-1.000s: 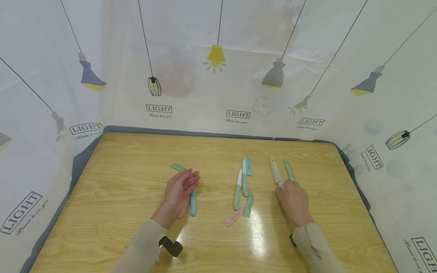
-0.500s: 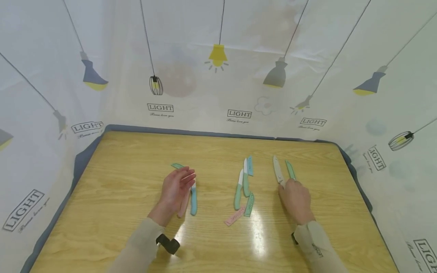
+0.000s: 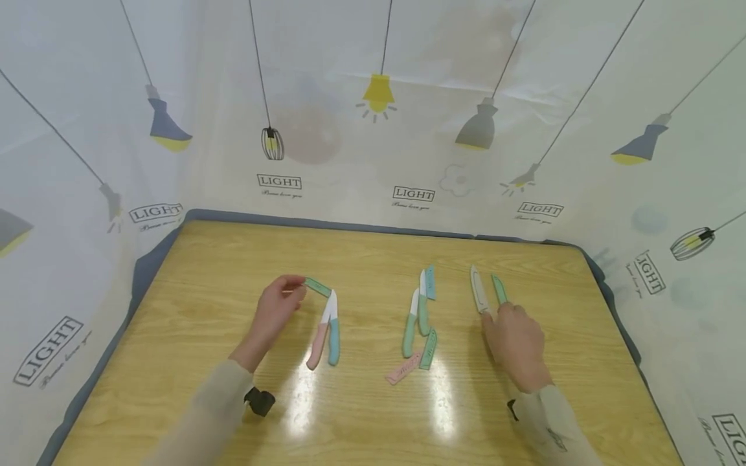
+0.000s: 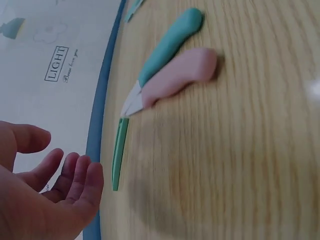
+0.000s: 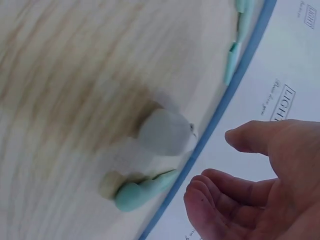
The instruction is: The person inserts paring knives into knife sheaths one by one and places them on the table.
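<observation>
One left hand (image 3: 278,305): fingers loosely bent, thumb apart from them, nothing held; fingertips at the green sheath (image 3: 317,287), contact unclear.
Left pair: pink-handled knife (image 3: 317,346) and blue-handled knife (image 3: 334,341), bare blades meeting near the sheath's right end; handles face the person, probably to keep the points away.
Middle group: pink sheath (image 3: 402,370), nearer green-handled knife (image 3: 410,334), farther green-handled knife (image 3: 423,315), second green sheath (image 3: 428,349), blue sheath (image 3: 430,283); blades are bare and point away, with covers close beside, perhaps for easy matching.
Right pair: pale knife (image 3: 479,289) and green knife (image 3: 500,289), nearly parallel, tips away, likely for a safe reach; I cannot tell whether they are sheathed.
Right hand (image 3: 514,340): above the handle ends, thumb and curved fingers apart, gripping nothing.
</observation>
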A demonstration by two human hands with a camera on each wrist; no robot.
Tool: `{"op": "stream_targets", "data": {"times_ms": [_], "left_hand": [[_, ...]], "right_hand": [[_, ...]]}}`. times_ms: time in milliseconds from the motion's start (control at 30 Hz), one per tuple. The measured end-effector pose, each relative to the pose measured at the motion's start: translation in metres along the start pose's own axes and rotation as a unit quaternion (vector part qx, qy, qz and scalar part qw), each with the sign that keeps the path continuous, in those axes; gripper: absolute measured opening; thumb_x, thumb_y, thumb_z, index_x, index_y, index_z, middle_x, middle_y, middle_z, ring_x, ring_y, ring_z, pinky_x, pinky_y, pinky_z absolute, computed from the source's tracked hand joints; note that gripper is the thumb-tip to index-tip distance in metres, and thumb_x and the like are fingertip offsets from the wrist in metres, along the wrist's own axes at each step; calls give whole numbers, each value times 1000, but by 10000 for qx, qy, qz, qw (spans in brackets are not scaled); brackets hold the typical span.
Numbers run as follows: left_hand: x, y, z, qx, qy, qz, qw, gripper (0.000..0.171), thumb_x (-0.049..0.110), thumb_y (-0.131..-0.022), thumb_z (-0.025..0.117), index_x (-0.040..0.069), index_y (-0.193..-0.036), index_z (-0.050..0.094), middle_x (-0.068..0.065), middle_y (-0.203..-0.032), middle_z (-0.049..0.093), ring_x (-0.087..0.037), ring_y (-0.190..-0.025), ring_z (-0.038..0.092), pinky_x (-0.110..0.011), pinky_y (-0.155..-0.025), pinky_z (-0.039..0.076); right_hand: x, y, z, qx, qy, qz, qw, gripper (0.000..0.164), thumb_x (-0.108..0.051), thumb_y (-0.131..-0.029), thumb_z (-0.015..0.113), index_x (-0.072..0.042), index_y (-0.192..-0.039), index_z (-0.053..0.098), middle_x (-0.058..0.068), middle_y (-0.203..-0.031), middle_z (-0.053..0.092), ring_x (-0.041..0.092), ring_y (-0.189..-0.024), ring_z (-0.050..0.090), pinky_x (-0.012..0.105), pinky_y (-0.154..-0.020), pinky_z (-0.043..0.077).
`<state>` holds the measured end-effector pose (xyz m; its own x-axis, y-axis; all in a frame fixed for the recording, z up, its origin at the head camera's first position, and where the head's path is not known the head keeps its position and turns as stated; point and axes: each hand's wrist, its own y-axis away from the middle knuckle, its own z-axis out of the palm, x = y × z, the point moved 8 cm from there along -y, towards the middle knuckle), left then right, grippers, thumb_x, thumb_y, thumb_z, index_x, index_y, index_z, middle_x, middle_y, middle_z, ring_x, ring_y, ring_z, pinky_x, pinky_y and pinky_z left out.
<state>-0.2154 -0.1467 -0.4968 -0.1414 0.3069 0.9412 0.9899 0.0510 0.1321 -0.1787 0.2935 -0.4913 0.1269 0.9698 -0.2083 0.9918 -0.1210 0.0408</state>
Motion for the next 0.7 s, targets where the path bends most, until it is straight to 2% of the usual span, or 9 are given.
{"op": "stream_targets", "data": {"times_ms": [33,100,200,300,367,500,600,700], "left_hand": [[1,-1,-1,-50,-461,148,9988,36,17,-96,55,-3,-125,57,-19,-118,60,-32,-105,59,-40,-85,53],[4,-5,-2,-155,-1353,458,9896,36,18,-94,56,-1,-124,59,-17,-117,59,-30,-105,58,-42,-85,52],[5,-11,1,-309,-2453,875,9650,35,17,-94,57,1,-124,60,-18,-118,57,-31,-106,56,-45,-87,50],[7,-18,7,-454,-3187,1242,9386,33,11,-93,57,3,-125,61,-19,-121,54,-32,-108,53,-47,-90,48],[7,-23,10,-513,-3454,1342,9274,34,8,-93,57,5,-127,62,-19,-122,53,-33,-108,52,-47,-90,48],[5,-35,14,-540,-3721,1135,9197,35,11,-95,53,6,-129,60,-19,-117,51,-32,-101,52,-44,-84,50],[0,-42,17,-613,-3753,696,9222,36,22,-99,50,5,-130,57,-19,-116,52,-31,-98,52,-44,-82,50],[-3,-48,21,-751,-3747,394,9233,40,30,-101,46,2,-128,57,-20,-117,57,-32,-101,54,-47,-85,50]], "right_hand": [[0,1,-2,-3,-1,19,10000,44,-35,-98,47,7,-95,59,17,-79,55,25,-59,51,36,-41,43],[0,2,-4,18,-31,39,10000,47,-36,-98,47,8,-105,61,19,-87,58,27,-64,55,38,-44,46],[-1,4,-6,78,-67,25,9999,48,-37,-98,46,6,-112,62,20,-95,60,28,-69,58,40,-48,48],[-2,6,-8,193,-57,-24,9998,46,-37,-98,47,4,-112,62,20,-98,61,26,-67,58,37,-44,47],[-4,7,-10,299,-50,-91,9995,44,-37,-97,48,3,-112,63,20,-98,62,25,-64,56,35,-42,45],[-8,9,-10,433,-73,-211,9988,44,-37,-97,50,3,-111,64,20,-97,62,23,-60,53,33,-38,42],[-9,9,-10,447,-106,-235,9987,45,-37,-96,50,3,-111,64,20,-96,61,23,-60,53,33,-37,42],[-11,9,-8,390,-131,-232,9989,44,-36,-96,49,3,-111,65,20,-96,61,23,-60,53,33,-37,41]]}}
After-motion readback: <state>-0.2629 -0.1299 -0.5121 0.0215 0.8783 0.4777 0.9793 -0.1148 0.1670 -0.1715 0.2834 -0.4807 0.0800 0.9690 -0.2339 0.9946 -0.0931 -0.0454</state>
